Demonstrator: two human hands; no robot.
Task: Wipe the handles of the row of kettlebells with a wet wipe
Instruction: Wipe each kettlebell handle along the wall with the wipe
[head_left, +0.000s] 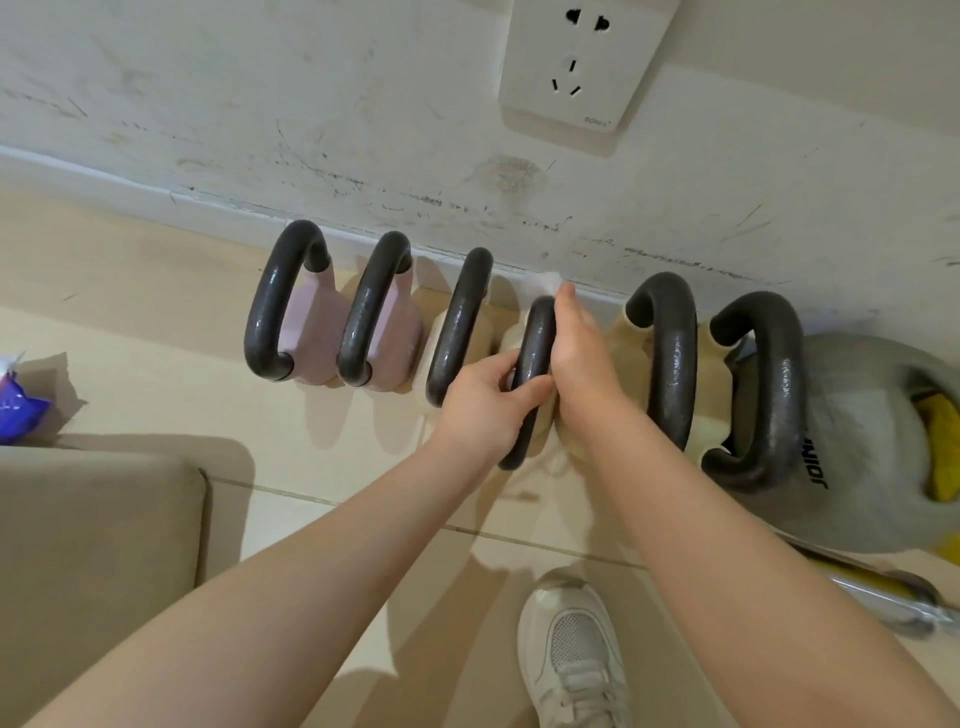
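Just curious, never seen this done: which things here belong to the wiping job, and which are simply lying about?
Job: kettlebell handles; wet wipe; left hand, gripping the fourth handle; right hand.

Lying about: wall socket; purple packet; cushion; grey ball; white shoe.

Single head-worn wide-angle view, looking steeply down and forward from close above at a row of kettlebells (519, 332) against the wall (311, 104), floor (130, 291) and shoe (571, 649) below.

Beige tile floor (156, 291): six kettlebells (311, 332) in row along wall; white shoe (571, 649).
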